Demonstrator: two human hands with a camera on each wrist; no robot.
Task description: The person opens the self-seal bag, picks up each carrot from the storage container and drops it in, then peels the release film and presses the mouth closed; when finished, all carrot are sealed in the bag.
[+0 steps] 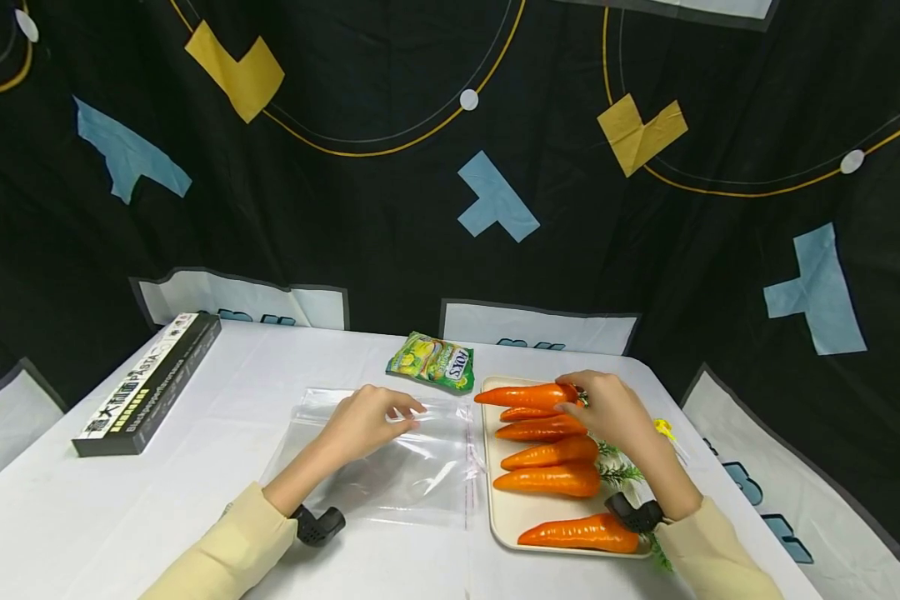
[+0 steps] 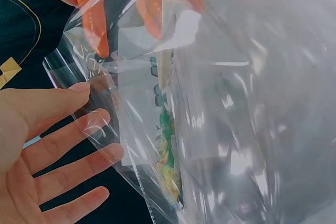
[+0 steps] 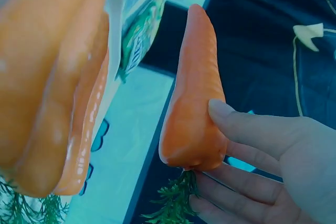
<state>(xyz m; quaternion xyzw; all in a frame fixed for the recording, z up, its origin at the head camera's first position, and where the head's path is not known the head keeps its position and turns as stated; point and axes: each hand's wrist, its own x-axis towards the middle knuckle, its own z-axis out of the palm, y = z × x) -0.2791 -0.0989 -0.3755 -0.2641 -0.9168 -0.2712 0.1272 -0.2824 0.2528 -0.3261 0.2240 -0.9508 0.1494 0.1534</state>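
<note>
In the head view my right hand [image 1: 615, 412] grips an orange carrot [image 1: 521, 395] by its thick leafy end. The thumb presses one side of this carrot [image 3: 194, 93], with fingers behind it, in the right wrist view. It is above the far end of a cream tray [image 1: 501, 521], where several other carrots [image 1: 547, 481] lie. My left hand [image 1: 367, 421] is at a clear plastic bag [image 1: 420, 483] left of the tray. Its fingers [image 2: 79, 163] are extended and spread, their tips seen through the film [image 2: 210, 129], and the thumb lies by the bag's edge.
A green and yellow FOX'S candy packet [image 1: 433, 362] lies behind the bag. At the far left is a long black and white pasta box [image 1: 150, 383]. Something yellow [image 1: 664, 429] shows beyond the right wrist. A dark curtain [image 1: 390, 217] hangs behind the white table [image 1: 217, 417].
</note>
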